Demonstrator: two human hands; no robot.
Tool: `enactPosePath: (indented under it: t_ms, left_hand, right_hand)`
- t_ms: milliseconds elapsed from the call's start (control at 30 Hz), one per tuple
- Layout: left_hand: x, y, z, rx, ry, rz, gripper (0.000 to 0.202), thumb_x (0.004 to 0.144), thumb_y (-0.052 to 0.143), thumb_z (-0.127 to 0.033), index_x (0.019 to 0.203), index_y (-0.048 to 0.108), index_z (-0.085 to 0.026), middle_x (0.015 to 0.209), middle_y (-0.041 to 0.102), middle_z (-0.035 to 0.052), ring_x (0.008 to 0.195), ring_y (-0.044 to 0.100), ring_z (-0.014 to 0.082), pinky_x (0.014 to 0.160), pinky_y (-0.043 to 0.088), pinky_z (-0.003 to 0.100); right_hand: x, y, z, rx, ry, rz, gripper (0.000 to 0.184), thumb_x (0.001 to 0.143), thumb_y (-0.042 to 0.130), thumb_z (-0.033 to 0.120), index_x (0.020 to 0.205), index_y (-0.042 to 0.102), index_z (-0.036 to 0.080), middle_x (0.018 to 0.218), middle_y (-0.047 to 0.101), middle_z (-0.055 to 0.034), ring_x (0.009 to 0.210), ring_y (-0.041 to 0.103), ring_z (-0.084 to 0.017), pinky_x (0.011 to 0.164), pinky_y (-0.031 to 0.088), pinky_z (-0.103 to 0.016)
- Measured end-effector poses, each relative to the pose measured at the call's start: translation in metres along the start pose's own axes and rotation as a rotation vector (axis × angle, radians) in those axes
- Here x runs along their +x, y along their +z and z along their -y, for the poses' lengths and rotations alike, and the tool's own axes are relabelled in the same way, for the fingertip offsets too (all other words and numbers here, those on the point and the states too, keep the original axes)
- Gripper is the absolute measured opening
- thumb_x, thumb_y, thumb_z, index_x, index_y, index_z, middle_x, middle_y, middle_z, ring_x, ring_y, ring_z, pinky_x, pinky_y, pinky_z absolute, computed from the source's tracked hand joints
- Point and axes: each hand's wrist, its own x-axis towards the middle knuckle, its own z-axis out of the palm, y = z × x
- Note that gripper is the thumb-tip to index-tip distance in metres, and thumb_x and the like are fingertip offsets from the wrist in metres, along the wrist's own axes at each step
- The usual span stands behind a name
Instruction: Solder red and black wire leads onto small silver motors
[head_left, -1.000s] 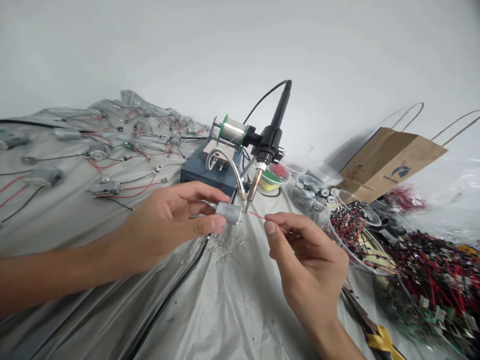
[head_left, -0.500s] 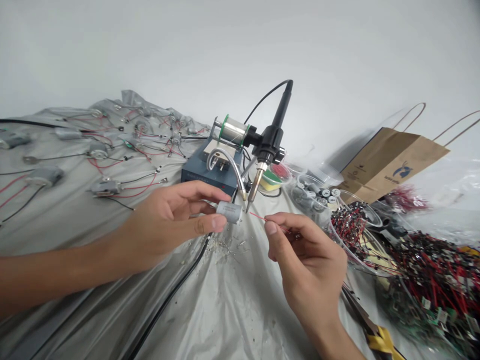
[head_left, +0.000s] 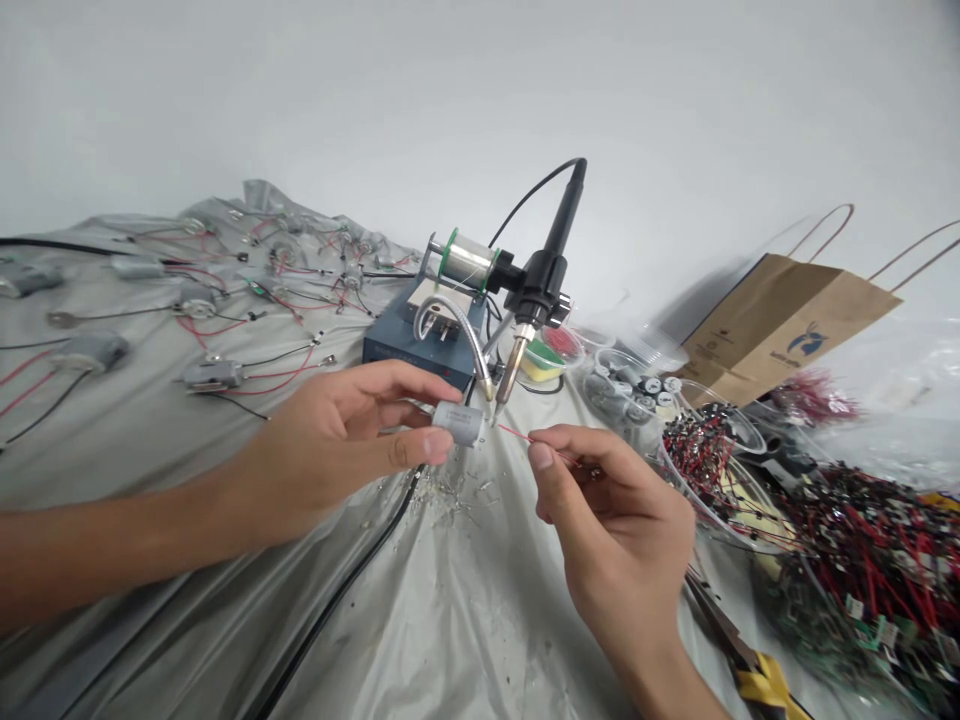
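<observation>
Two grips: left hand (head_left: 352,425) around a grey motor (head_left: 463,425), right hand (head_left: 619,520) pinching red wire (head_left: 514,433) (soldering iron (head_left: 514,365) nearby).

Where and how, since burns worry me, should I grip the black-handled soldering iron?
Probably by its black upper handle, from the upper right: it leans that way, the green-rimmed spool of silvery wire sits left, and the bare metal barrel points down.

Counting 1 L hand (head_left: 322,430), 1 R hand (head_left: 626,525), 1 held motor (head_left: 461,424), 1 red wire tip (head_left: 513,431); far ctr, 1 sldr. iron (head_left: 541,285), 1 sldr. spool (head_left: 466,259); far R, 1 paper bag (head_left: 780,325); L, 5+ loose motors (head_left: 214,376).
</observation>
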Motion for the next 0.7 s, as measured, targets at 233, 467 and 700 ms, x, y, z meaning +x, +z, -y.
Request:
enactPosePath:
  t_ms: [233, 467, 700]
  left_hand:
    - [0.0002, 0.0008, 0.0019, -0.031, 0.017, 0.008, 0.03, 0.085, 0.094, -0.038, 0.11, 0.082, -0.029, 0.089, 0.083, -0.0014, 0.081, 0.075, 0.0132, 0.073, 0.059, 0.02]
    - [0.0002, 0.0008, 0.0003, -0.041, 0.009, 0.011, 0.028, 0.084, 0.094, -0.036, 0.109, 0.083, -0.03, 0.089, 0.082, -0.0018, 0.08, 0.074, 0.0126, 0.07, 0.057, 0.019]
    - [-0.0006, 0.0004, 0.0003, 0.007, -0.004, -0.001, 0.03, 0.085, 0.094, -0.038, 0.111, 0.082, -0.03, 0.09, 0.083, -0.0018, 0.081, 0.074, 0.0137, 0.072, 0.058, 0.021]
  right_hand:
    - [-0.0003, 0.0008, 0.0017, -0.003, 0.007, 0.019, 0.005, 0.093, 0.077, 0.021, 0.091, 0.08, 0.024, 0.064, 0.069, 0.0035, 0.05, 0.054, -0.008, 0.045, 0.041, -0.022]
    - [-0.0008, -0.0004, 0.0024, 0.002, 0.017, 0.028, 0.004, 0.093, 0.078, 0.022, 0.091, 0.08, 0.025, 0.067, 0.072, 0.004, 0.05, 0.054, -0.007, 0.046, 0.042, -0.02]
    - [-0.0001, 0.0009, 0.0026, -0.024, 0.018, 0.03, 0.005, 0.094, 0.077, 0.024, 0.09, 0.08, 0.024, 0.06, 0.066, 0.0045, 0.048, 0.053, -0.009, 0.047, 0.043, -0.023]
